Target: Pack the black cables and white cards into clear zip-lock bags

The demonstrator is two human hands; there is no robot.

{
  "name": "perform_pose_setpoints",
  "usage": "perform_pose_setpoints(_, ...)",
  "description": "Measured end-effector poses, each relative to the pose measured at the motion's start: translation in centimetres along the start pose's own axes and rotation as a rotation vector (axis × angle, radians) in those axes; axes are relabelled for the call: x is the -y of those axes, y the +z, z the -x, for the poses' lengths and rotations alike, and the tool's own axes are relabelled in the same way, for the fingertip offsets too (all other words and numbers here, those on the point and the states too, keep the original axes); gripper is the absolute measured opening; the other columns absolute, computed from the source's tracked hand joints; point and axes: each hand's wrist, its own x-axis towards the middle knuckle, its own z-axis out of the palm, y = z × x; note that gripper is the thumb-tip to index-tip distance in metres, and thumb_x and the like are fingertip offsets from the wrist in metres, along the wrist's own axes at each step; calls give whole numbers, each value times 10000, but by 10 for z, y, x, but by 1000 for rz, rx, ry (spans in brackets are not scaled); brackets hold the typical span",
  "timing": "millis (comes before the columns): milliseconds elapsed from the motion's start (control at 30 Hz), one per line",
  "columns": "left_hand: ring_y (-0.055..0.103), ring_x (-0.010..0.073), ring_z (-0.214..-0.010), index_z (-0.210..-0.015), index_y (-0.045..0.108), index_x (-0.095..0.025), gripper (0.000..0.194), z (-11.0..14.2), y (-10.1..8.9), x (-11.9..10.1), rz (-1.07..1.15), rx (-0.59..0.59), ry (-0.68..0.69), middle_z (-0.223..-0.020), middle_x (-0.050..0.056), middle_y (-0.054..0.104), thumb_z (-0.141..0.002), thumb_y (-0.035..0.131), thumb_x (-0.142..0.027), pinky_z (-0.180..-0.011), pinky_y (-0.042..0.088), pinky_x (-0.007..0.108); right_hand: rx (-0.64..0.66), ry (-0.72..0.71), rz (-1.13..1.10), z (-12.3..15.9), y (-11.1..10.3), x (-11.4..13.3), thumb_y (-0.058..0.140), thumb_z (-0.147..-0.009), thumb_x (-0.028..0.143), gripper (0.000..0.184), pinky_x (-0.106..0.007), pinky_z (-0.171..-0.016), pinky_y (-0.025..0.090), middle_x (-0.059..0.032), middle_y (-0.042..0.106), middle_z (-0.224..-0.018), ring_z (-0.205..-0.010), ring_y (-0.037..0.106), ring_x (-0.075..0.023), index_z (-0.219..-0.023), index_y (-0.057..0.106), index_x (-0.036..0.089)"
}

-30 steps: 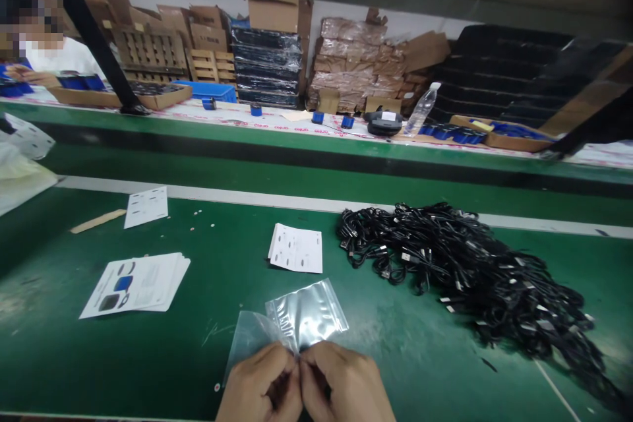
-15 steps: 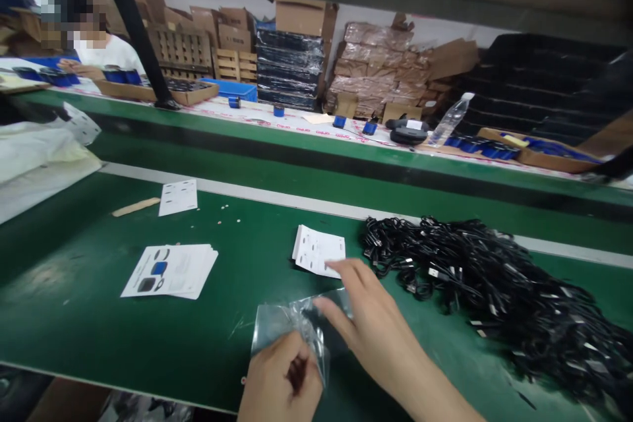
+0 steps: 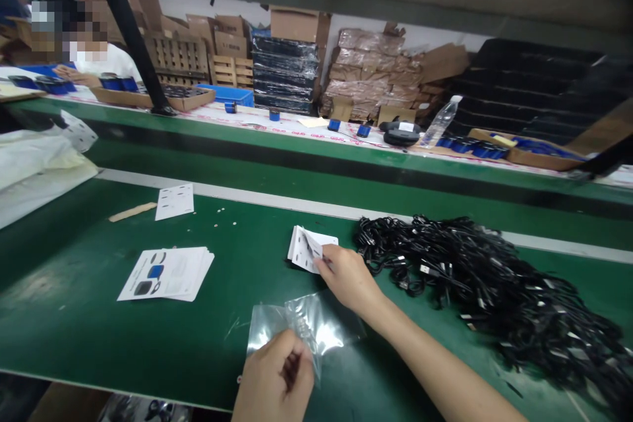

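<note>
My left hand (image 3: 277, 376) is closed on a clear plastic bag (image 3: 324, 323) near the front edge of the green table. The bag spreads out past my fingers, creased and shiny. Farther forward, my right hand (image 3: 346, 275) pinches the corner of a printed leaflet (image 3: 310, 247). That leaflet is bent up from a small stack of white leaflets (image 3: 298, 257). Right of my right hand lies a big heap of black USB cables (image 3: 459, 277). To the left sits another fanned stack of printed leaflets (image 3: 168, 273), with a blue device pictured on top.
A single leaflet (image 3: 175, 202) and a tan strip (image 3: 132, 212) lie at the back left, near a white sheet-like bundle (image 3: 39, 158). On the raised shelf stand blue cylinders (image 3: 274, 115), a plastic bottle (image 3: 442, 122) and cartons. A person (image 3: 106, 59) sits across.
My right hand has moved forward from the plastic bag to the leaflet stack and lifted a leaflet's corner. My left hand keeps hold of the bag.
</note>
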Motion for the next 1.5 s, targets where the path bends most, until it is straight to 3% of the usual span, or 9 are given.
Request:
perform_pose_setpoints(233, 634, 137, -500, -653, 546, -209, 353, -7, -7, -14, 427, -23, -329, -556, -10, 653, -815, 518, -521, -482, 508, 202, -24, 96, -535, 65, -22, 6, 481, -897, 299, 208, -255, -646, 511, -61, 699, -842, -755, 669, -185, -817, 624, 173)
perform_pose_setpoints(367, 667, 177, -580, -822, 601, -214, 392, -10, -13, -17, 548, -116, -476, -659, -2, 695, -740, 580, -597, -501, 553, 247, -18, 118, -703, 112, 3, 18, 591, -780, 230, 106, -331, -934, 426, -96, 531, -1296, -1090, 581, -240, -783, 695, 205)
perform_pose_setpoints(500, 658, 206, -730, -902, 628, -214, 453, -7, -18, -4, 424, -254, -567, -799, 11, 684, -673, 626, -606, -530, 536, 229, 45, 135, -722, 124, 25, 17, 566, -747, 186, 112, -293, -820, 491, -106, 609, -1121, -990, 622, -230, -777, 674, 189)
perform_pose_setpoints(733, 493, 136, -448, -691, 484, -241, 322, -3, -17, -9, -57, -301, -139, -520, -67, 493, -866, 394, -496, -423, 399, 218, -154, 33, -665, 126, 39, 18, 539, -725, 105, 195, -234, -575, 461, -19, 606, -917, -585, 549, -114, -852, 610, 235)
perform_pose_setpoints(867, 475, 142, -464, -718, 464, -247, 274, -3, -12, -16, -120, -399, -128, -523, -74, 455, -894, 372, -437, -448, 370, 225, -187, 301, -1142, 133, 62, 27, 657, -569, 106, 706, -224, -546, 456, -2, 602, -950, -570, 569, -108, -1213, 421, 275)
perform_pose_setpoints(933, 458, 134, -453, -694, 454, -249, 275, -3, -10, -18, -117, -399, -111, -512, -82, 431, -889, 383, -430, -448, 358, 220, -51, 363, -1266, 135, 67, 29, 661, -551, 133, 560, -210, -511, 421, 12, 610, -831, -560, 572, -117, -1082, 517, 233)
perform_pose_setpoints(1033, 446, 120, -418, -657, 446, -248, 304, -1, -7, -18, -93, -366, -83, -477, -93, 421, -887, 393, -440, -434, 349, 209, -19, 302, -1011, 135, 61, 25, 603, -641, 166, 66, -199, -470, 337, 39, 528, -572, -487, 493, -103, -626, 543, 186)
perform_pose_setpoints(1267, 550, 112, -429, -651, 524, -228, 323, 3, -3, -10, -101, -274, -15, -511, -65, 575, -873, 460, -454, -431, 416, 179, -475, 12, -588, 131, 37, 21, 552, -775, 160, 201, -188, -461, 358, 23, 545, -546, -461, 503, -95, -577, 542, 194)
perform_pose_setpoints(1500, 476, 81, -364, -629, 457, -237, 278, 11, 1, -9, -355, -186, 214, -447, -94, 463, -902, 429, -282, -401, 378, 145, -492, -95, -413, 138, 49, 15, 497, -773, 81, 153, -199, -483, 422, -7, 562, -617, -503, 550, -121, -717, 585, 192)
